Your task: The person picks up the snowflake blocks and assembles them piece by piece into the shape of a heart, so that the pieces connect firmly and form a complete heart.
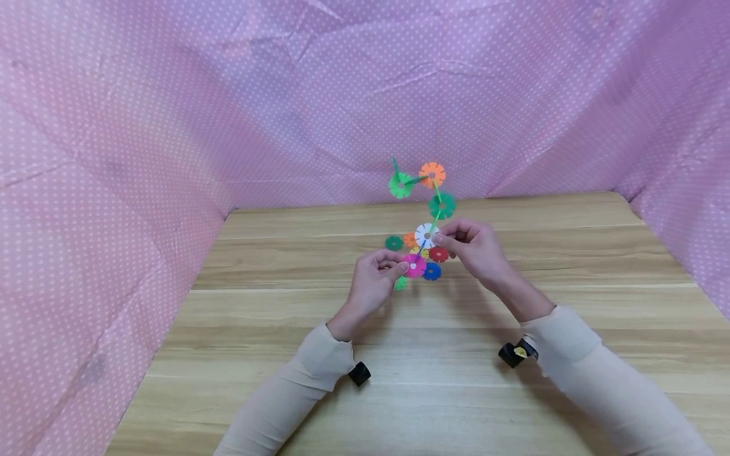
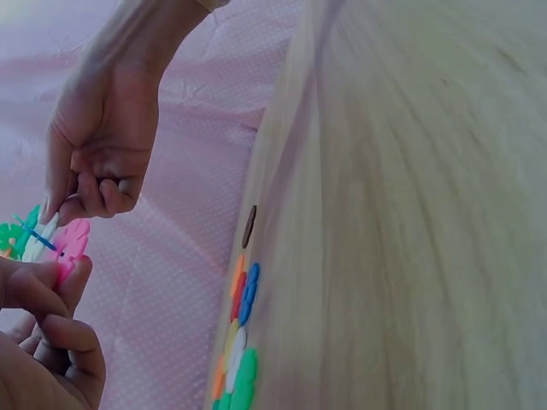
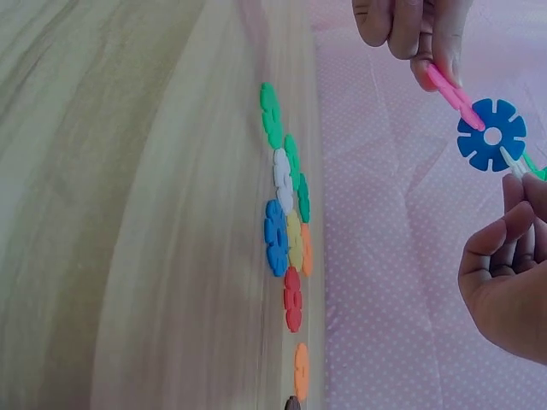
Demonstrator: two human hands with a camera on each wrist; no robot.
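Note:
A chain of slotted plastic snowflake discs hangs in the air above the table, joined edge to edge at angles. My left hand (image 1: 373, 278) pinches the pink disc (image 1: 414, 266) at its lower end between thumb and fingers. The white disc (image 1: 425, 232) is pinched by my right hand (image 1: 478, 252). A blue disc (image 3: 492, 135) links the pink and white ones, clearest in the right wrist view. Beyond the white disc the chain runs up through a dark green disc (image 1: 441, 206) and an orange disc (image 1: 432, 175) to a light green disc (image 1: 401, 185).
Loose discs lie in a cluster on the wooden table (image 1: 274, 304) beneath the hands, among them a red disc (image 1: 438, 254), a blue disc (image 1: 431, 272) and a green disc (image 1: 393, 242). Pink dotted cloth (image 1: 353, 101) hangs behind the table and at both sides.

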